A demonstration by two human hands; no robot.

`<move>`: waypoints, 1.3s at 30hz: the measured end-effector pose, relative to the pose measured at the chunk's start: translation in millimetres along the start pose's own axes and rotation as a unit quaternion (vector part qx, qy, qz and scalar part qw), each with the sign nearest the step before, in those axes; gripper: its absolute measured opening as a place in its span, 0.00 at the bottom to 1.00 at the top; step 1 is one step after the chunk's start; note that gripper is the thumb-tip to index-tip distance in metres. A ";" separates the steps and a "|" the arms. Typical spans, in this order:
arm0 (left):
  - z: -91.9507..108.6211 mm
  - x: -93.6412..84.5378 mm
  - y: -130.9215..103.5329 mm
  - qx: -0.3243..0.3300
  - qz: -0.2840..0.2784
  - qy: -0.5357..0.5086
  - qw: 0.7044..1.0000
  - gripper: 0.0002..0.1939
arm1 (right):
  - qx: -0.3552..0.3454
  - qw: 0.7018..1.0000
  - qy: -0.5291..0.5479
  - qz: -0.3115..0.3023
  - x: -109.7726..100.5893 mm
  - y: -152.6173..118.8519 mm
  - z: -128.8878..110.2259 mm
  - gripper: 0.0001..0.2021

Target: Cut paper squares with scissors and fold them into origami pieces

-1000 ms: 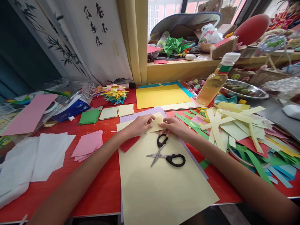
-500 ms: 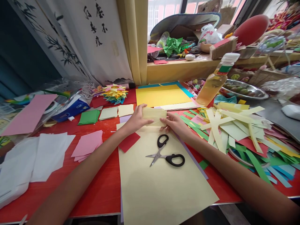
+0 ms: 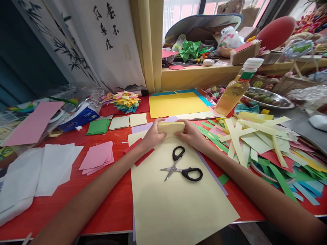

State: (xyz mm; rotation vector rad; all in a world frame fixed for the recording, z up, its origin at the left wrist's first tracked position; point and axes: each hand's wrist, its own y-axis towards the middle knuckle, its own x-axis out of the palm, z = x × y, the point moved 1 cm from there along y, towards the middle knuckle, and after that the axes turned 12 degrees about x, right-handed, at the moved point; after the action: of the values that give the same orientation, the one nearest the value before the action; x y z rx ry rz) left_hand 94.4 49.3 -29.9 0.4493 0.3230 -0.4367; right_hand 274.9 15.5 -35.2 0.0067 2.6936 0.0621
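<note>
Gripping pale-yellow paper (image 3: pixel 171 128) at opposite ends with half-curled left hand (image 3: pixel 153 134) and right hand (image 3: pixel 191 134) | holding more evenly than just before | keeping it over cream sheet (image 3: pixel 178 211), beyond scissors (image 3: pixel 173 168) | seemingly aligning edges

Held paper (image 3: pixel 171 128) pale ylw; scissors hndls (image 3: pixel 185 174) blk; tbl (image 3: pixel 114 211) red.

Matt paper on a glossy red tabletop (image 3: pixel 107 211)
The small pale-yellow rectangular paper piece (image 3: pixel 171 128) looks smooth and matt, like the large pale-yellow paper sheet (image 3: pixel 178 207); the black-looped scissors (image 3: pixel 176 169) pair shiny metal blades with smooth plastic handles; the oval silver dish (image 3: pixel 287 103) looks polished metal; the white-capped bottle (image 3: pixel 231 97) is clear and glossy.
</note>
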 end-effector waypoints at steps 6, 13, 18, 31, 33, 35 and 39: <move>-8.9 1.9 0.8 0.039 0.010 -0.095 0.995 0.38 | 0.014 1.000 0.002 -0.017 0.9 1.2 2.3 0.26; -5.4 0.1 -0.6 0.044 0.004 -0.077 0.996 0.29 | 0.015 1.000 0.016 -0.015 0.7 -1.9 -1.1 0.28; -4.2 2.0 -3.7 0.031 -0.049 -0.079 0.995 0.31 | 0.011 1.000 0.020 -0.019 1.1 -2.7 -2.9 0.29; -5.2 0.3 -2.7 0.020 -0.050 -0.002 0.999 0.26 | -0.008 0.999 -0.021 -0.023 1.0 1.3 2.2 0.25; -4.5 0.3 -2.8 0.022 -0.044 0.013 0.999 0.23 | -0.013 0.999 -0.037 -0.017 0.9 1.4 2.4 0.24; -3.0 0.3 -3.0 0.023 -0.043 0.021 0.999 0.22 | -0.015 0.999 -0.051 -0.014 0.7 1.6 2.0 0.22; -1.1 0.3 -3.3 0.021 -0.044 0.020 0.999 0.20 | -0.017 0.998 -0.058 -0.012 0.1 1.9 0.6 0.19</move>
State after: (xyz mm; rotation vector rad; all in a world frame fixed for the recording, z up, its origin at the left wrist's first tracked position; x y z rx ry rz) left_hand 92.9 47.1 -32.1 0.4860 0.3747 -0.5207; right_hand 275.1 17.4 -35.7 -0.0302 2.5764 0.0962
